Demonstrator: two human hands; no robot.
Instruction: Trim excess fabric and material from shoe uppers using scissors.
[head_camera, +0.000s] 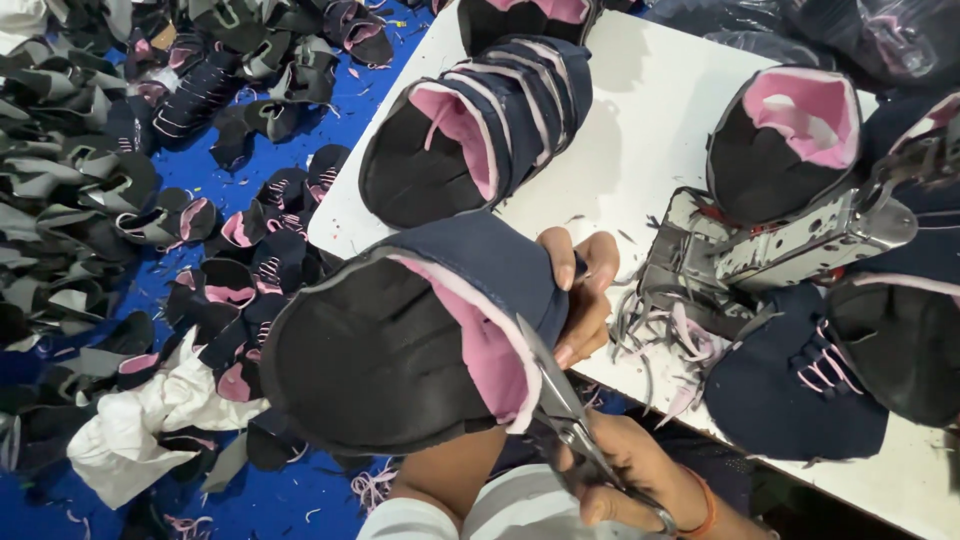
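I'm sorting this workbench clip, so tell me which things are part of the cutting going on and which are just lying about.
In use:
- shoe upper, held by the left hand
- scissors, in the right hand, blades at the pink lining edge

Lying about:
- stacked uppers on the white table
- metal machine part
- trimmed scraps
- heap of uppers on the blue floor
- white cloth

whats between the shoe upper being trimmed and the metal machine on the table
In the head view, the left hand gripping the navy shoe upper, then loose trimmed strips on the white table before the metal machine.
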